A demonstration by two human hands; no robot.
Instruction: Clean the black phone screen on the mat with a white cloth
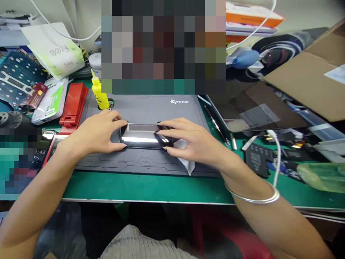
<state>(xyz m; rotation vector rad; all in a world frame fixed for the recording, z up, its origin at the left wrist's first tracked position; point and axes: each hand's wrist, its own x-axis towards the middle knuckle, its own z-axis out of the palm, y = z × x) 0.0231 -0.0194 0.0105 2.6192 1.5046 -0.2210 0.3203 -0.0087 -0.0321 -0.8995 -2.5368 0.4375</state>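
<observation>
— What is hard to read here?

— A pixelated block covers the area behind the grey work mat (pixel 151 108), and another covers things off its left edge. The smartphone (pixel 142 138) lies lengthwise at the mat's middle. Both its ends are under the hands, and glare whitens its glass. A white wipe (pixel 188 166) at the mat's near right is half hidden by the right hand (pixel 195 144).

— And the hands?

— The left hand (pixel 95 133) comes in from the mat's left. Its fingers and thumb are clamped around the phone's left end. The right hand reaches in from the mat's near right corner, a bangle (pixel 254 198) on its wrist. Its fingers are spread over the phone's right end, with the thumb against the near edge, gripping it.

— Anything else?

— A yellow bottle (pixel 99 94) stands at the mat's far left corner, and the green surface (pixel 161 189) shows in front of the mat.
</observation>
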